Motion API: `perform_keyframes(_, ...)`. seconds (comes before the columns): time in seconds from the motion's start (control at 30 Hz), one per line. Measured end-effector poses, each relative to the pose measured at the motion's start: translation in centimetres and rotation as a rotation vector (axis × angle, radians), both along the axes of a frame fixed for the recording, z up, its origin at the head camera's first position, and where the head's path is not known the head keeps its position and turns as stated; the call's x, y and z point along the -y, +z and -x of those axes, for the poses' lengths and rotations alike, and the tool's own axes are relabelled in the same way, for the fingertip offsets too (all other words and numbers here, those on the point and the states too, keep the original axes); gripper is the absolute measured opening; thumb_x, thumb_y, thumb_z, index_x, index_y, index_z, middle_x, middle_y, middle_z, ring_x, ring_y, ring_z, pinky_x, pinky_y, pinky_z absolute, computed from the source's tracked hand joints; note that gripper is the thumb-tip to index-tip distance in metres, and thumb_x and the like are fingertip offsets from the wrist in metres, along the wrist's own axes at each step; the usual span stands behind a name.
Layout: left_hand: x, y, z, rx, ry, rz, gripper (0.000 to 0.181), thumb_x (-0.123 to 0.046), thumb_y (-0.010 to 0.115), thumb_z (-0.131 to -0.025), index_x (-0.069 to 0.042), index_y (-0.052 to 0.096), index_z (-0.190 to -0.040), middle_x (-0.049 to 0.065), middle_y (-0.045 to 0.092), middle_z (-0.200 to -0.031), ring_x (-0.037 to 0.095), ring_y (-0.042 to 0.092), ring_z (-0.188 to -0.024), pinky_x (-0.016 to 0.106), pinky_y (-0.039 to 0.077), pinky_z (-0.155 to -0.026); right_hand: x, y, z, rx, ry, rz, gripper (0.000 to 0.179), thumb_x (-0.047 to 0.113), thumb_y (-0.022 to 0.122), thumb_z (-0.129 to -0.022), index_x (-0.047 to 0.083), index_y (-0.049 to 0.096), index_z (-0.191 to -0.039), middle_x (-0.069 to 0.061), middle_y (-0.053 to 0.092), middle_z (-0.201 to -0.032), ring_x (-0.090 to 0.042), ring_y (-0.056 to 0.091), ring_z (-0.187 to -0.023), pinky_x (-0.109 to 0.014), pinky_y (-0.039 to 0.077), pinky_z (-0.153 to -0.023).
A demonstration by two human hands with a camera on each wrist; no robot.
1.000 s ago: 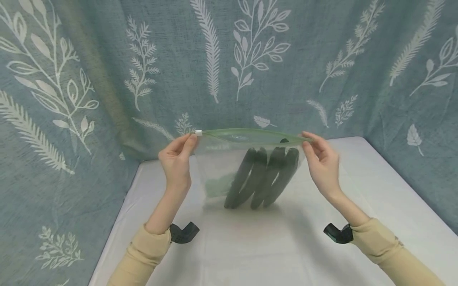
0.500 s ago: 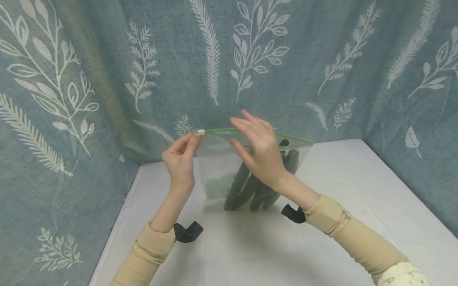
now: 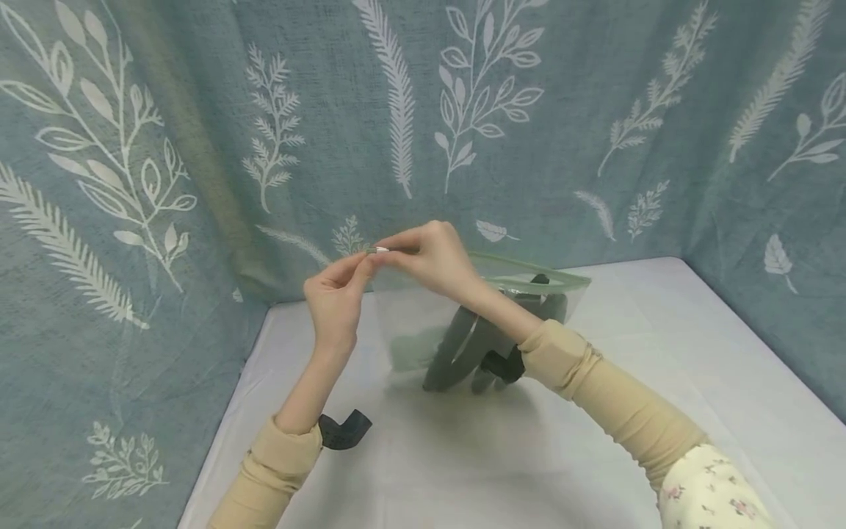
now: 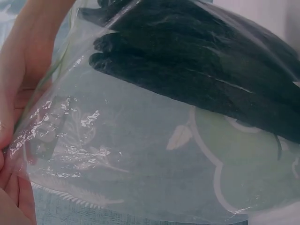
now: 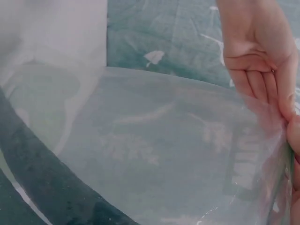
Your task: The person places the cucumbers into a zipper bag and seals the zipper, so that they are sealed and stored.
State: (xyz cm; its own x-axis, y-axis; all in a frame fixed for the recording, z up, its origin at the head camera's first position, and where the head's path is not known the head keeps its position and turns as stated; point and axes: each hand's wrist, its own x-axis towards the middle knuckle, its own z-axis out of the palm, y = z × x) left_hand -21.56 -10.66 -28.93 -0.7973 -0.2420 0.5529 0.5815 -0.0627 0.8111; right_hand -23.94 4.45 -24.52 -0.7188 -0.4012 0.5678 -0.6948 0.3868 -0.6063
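Observation:
A clear slider zip bag (image 3: 403,316) with a green zip rim hangs upright over the table, its mouth parted toward the right. Several dark green cucumbers (image 4: 187,70) lean inside it; my right forearm covers part of them in the head view. My left hand (image 3: 333,305) pinches the bag's upper left corner between thumb and finger. Right beside it, my right hand (image 3: 436,261) pinches the small white slider (image 3: 382,250) at that corner. In the right wrist view, only fingertips of the right hand (image 5: 294,145) show at the edge.
A white-covered table (image 3: 317,485) lies under the bag. Behind and at the sides hangs a blue-green curtain (image 3: 370,147) with white leaf prints. A dark wrist camera (image 3: 345,430) juts from the left sleeve, another (image 3: 504,365) from the right.
My right hand has let go of the bag's right corner and moved left across the bag to the slider, which it now pinches. The left hand keeps its hold on the left corner.

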Motion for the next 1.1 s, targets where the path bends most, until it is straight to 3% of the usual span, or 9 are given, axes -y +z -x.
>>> perform_keyframes(0.13, -0.5, 0.3, -0.1, -0.014, 0.003, 0.025, 0.028, -0.004, 0.071, -0.083, 0.019, 0.064, -0.097, -0.017, 0.072, -0.075, 0.002, 0.07, -0.075, 0.021, 0.059, -0.076, -0.4, 0.0, -0.1, -0.008, -0.038, 0.016, 0.021, 0.022, 0.072, -0.084, 0.005, 0.075, -0.098, -0.01, 0.074, -0.076, -0.007, 0.039, -0.037, -0.016, 0.034, -0.044)
perform_keyframes(0.27, -1.2, 0.6, -0.2, -0.032, 0.006, 0.02, 0.022, 0.001, 0.07, -0.083, 0.018, 0.065, -0.095, -0.018, 0.072, -0.074, 0.002, 0.071, -0.075, 0.022, 0.059, -0.077, -0.9, 0.0, -0.1, -0.038, -0.087, 0.015, 0.02, 0.023, 0.073, -0.084, 0.008, 0.075, -0.096, -0.006, 0.063, -0.05, -0.005, 0.017, -0.035, -0.018, 0.017, -0.038)
perform_keyframes(0.5, -2.1, 1.0, 0.2, -0.058, 0.023, 0.032, 0.019, 0.003, 0.071, -0.081, 0.018, 0.066, -0.092, -0.017, 0.072, -0.073, 0.002, 0.071, -0.072, 0.02, 0.059, -0.074, -1.7, 0.2, -0.2, -0.021, -0.157, -0.029, 0.018, 0.025, 0.072, -0.084, 0.011, 0.075, -0.096, -0.003, 0.063, -0.049, -0.004, 0.015, -0.032, -0.019, 0.014, -0.035)
perform_keyframes(0.57, -2.2, 1.1, 0.3, -0.041, 0.042, 0.039, 0.018, 0.002, 0.071, -0.081, 0.016, 0.067, -0.091, -0.017, 0.071, -0.073, 0.001, 0.07, -0.071, 0.019, 0.058, -0.072, -2.0, 0.4, -0.3, -0.002, -0.16, -0.038, 0.019, 0.025, 0.071, -0.085, 0.011, 0.075, -0.098, -0.004, 0.06, -0.046, -0.005, 0.015, -0.032, -0.019, 0.015, -0.035)
perform_keyframes(0.73, -2.2, 1.1, 0.7, 0.027, 0.085, 0.019, 0.021, -0.002, 0.072, -0.081, 0.014, 0.068, -0.093, -0.006, 0.074, -0.074, 0.001, 0.07, -0.069, 0.019, 0.059, -0.074, -3.1, 0.4, -0.2, 0.046, -0.177, -0.051, 0.019, 0.025, 0.07, -0.086, 0.01, 0.075, -0.097, -0.007, 0.069, -0.059, -0.006, 0.018, -0.031, -0.02, 0.017, -0.035)
perform_keyframes(0.93, -1.4, 1.0, 1.4, 0.068, 0.13, -0.048, 0.019, 0.0, 0.071, -0.081, 0.014, 0.068, -0.093, -0.017, 0.07, -0.066, 0.0, 0.069, -0.066, 0.017, 0.058, -0.074, -5.4, 0.1, -0.1, 0.083, -0.242, -0.102, 0.018, 0.027, 0.07, -0.086, 0.014, 0.076, -0.097, -0.005, 0.075, -0.078, -0.007, 0.018, -0.031, -0.02, 0.014, -0.036)
perform_keyframes(1.1, -1.2, 0.9, 1.5, 0.086, 0.115, -0.078, 0.019, -0.001, 0.07, -0.083, 0.013, 0.068, -0.094, -0.017, 0.07, -0.064, 0.002, 0.069, -0.066, 0.019, 0.058, -0.074, -7.1, 0.0, -0.1, 0.043, -0.264, -0.136, 0.019, 0.029, 0.069, -0.086, 0.015, 0.076, -0.098, -0.006, 0.073, -0.069, -0.006, 0.016, -0.032, -0.02, 0.012, -0.037)
